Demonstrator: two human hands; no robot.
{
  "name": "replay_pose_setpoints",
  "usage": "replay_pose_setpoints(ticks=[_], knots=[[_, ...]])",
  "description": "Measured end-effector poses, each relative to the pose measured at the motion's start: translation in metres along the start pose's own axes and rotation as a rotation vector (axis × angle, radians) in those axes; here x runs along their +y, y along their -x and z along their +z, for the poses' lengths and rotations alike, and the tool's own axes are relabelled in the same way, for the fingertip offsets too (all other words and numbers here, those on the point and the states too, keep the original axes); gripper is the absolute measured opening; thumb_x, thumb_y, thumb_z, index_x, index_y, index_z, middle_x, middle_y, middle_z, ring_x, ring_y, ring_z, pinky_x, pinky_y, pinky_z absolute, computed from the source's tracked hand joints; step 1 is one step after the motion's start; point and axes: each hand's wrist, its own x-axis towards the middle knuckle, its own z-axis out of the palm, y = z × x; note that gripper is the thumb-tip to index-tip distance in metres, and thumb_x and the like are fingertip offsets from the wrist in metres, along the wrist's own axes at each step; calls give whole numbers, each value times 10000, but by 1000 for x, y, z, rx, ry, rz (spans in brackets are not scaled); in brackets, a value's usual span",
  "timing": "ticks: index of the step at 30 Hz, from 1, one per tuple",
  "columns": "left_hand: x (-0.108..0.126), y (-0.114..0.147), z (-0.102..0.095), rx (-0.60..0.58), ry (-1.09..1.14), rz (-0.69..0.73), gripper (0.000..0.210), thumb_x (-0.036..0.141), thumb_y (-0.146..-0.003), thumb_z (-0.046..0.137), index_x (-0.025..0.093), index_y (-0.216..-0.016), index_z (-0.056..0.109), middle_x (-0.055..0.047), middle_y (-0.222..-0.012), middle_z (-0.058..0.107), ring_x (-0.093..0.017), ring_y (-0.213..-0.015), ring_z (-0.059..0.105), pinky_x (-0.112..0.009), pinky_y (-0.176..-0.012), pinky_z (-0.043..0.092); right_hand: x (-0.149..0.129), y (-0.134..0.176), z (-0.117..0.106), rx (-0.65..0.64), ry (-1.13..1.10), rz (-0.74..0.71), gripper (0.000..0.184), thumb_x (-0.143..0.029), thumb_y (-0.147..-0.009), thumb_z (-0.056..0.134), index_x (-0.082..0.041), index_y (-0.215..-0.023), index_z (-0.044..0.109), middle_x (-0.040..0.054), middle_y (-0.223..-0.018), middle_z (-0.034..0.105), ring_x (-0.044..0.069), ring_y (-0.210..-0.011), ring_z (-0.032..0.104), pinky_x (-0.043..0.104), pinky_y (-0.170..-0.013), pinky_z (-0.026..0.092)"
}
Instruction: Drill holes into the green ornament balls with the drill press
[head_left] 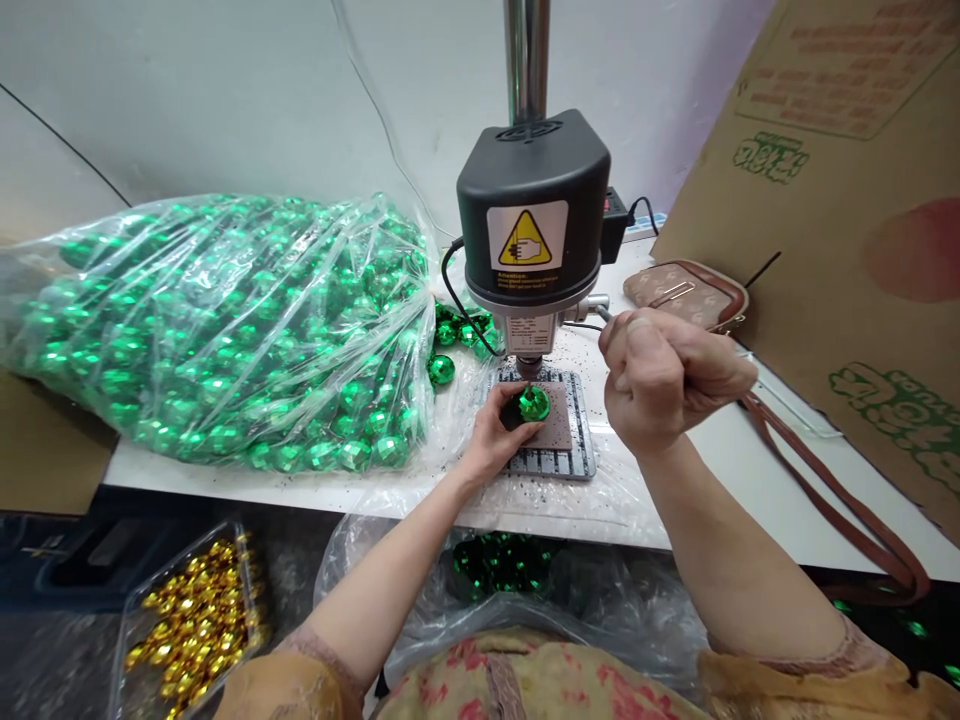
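Note:
A small bench drill press (534, 160) with a black motor housing stands in the middle of the head view. Beneath its chuck (531, 366), my left hand (491, 435) pinches a shiny green faceted ball (535, 405) between thumb and fingers. The ball rests on a brown pad (556, 430) on the slotted metal base (581, 465); the drill tip meets or nearly meets its top. My right hand (652, 375) is closed in a fist around the feed lever, whose metal hub (592, 307) shows; the grip itself is hidden.
A big clear bag of green balls (225, 330) fills the left of the table, with a loose green ball (442, 370) beside it. Below, a bin holds gold balls (199, 620) and plastic holds green balls (502, 565). A purse (682, 290) and cardboard box (847, 220) stand right.

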Motion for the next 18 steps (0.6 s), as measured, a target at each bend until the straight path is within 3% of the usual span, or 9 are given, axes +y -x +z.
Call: replay_pose_setpoints(ticks=[18], knots=[[-3,0,1,7,9,26,518,341,-796,834,213,-1228,580,-92,-1218,681,-258,-1162,648,-430,-1035,507,4,10,-7,-53,14,-126,479,-76,-843,575,-186,-570,197,-61,-504,244,33,-417,275,254,-421,241]])
